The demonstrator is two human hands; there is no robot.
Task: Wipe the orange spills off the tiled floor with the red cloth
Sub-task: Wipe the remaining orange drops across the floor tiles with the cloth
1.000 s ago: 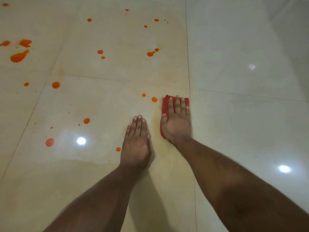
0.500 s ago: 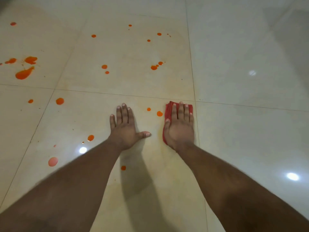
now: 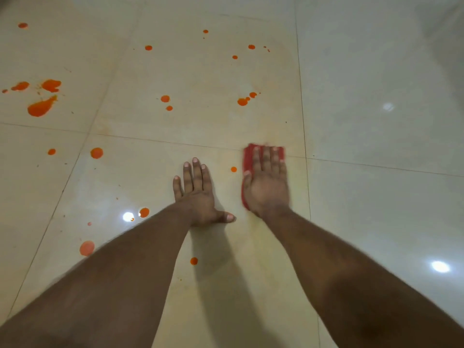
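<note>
Far on your left, the biggest orange spills [image 3: 41,108] sit on the upper-left tile: one long smear with two smaller blotches above it. Smaller drops run toward you down the left side of the tiled floor [image 3: 376,209], among them a round one [image 3: 96,152] just below the grout line, a pale one [image 3: 87,248] beside your left forearm and one [image 3: 144,212] next to a bright light glare.

Your left hand [image 3: 198,197] lies flat on the tile, palm down, fingers straight and close together, thumb stretched out to the right; its grip is wide and it holds nothing. A drop [image 3: 193,260] lies near its forearm, in the shadow.

Between your two hands, a single small drop [image 3: 233,169] sits just left of the cloth, not touching it. Further up the same tile column, a cluster of drops [image 3: 242,101] and several scattered specks lie well apart from both hands.

Your right hand [image 3: 267,187] presses flat on the red cloth [image 3: 248,159], fingers straight, grip wide. The cloth shows along the hand's left edge and past the fingertips, where it reaches the horizontal grout line. The tiles to the right show only light reflections.
</note>
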